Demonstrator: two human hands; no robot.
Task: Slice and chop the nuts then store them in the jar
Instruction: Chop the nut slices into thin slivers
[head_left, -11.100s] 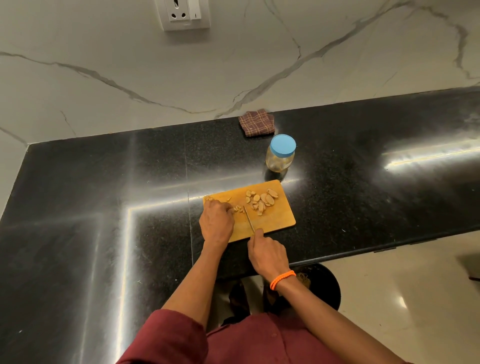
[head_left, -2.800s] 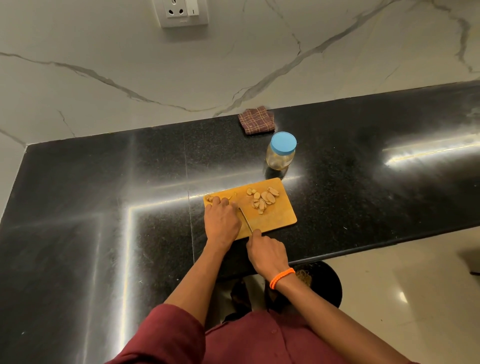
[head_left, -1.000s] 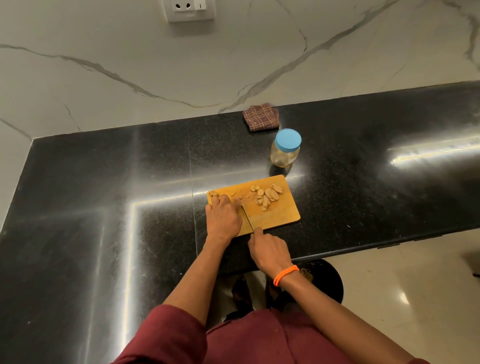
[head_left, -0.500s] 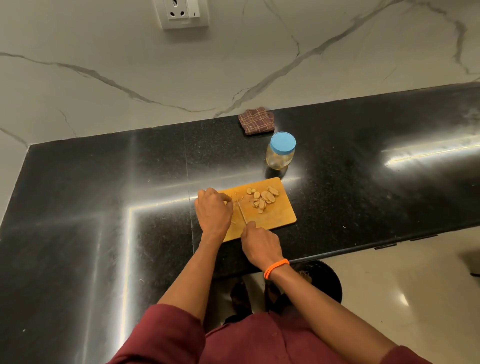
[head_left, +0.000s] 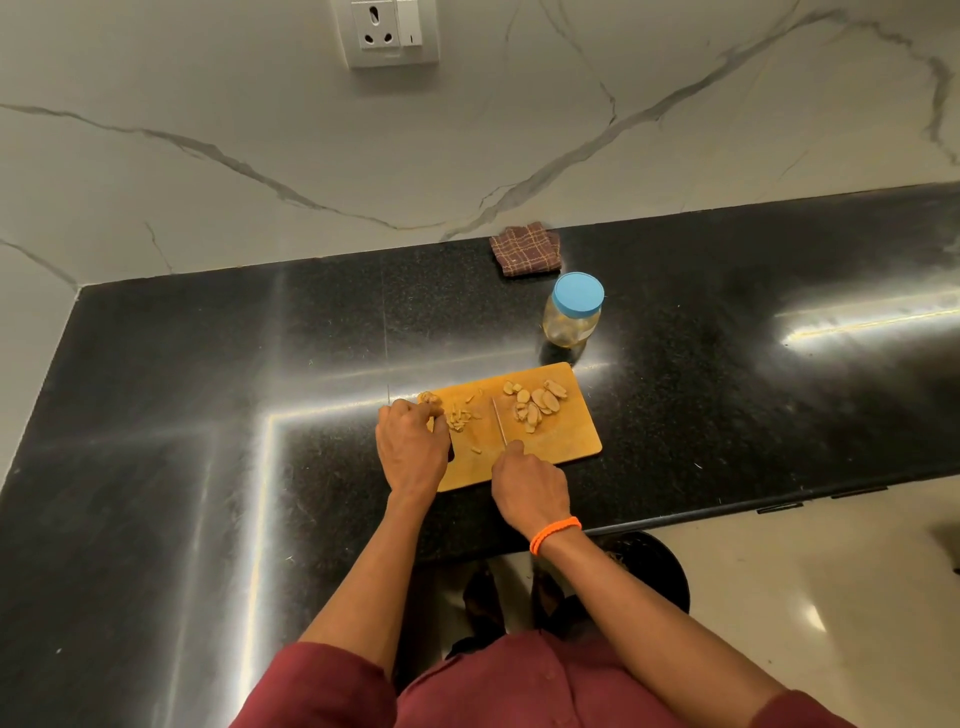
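Observation:
A wooden cutting board (head_left: 566, 441) lies on the black counter. Whole nut halves (head_left: 535, 405) are piled at its far right. Thin chopped nut slivers (head_left: 460, 417) lie at its left, with a few more nut pieces (head_left: 429, 398) at the far left corner. My right hand (head_left: 530, 486) grips a knife (head_left: 498, 423) by the handle, its blade lying across the middle of the board between the two piles. My left hand (head_left: 413, 449) rests on the board's left edge with curled fingers beside the slivers. A clear jar with a blue lid (head_left: 574, 309) stands behind the board, lid on.
A folded brown checked cloth (head_left: 525, 248) lies against the marble wall behind the jar. A wall socket (head_left: 387, 32) sits above. The counter's front edge (head_left: 779, 501) runs just behind my wrists, and a dark round bin (head_left: 657, 571) stands on the floor below.
My left hand has drawn back to the left, uncovering the chopped slivers. The knife has shifted right, toward the middle of the board.

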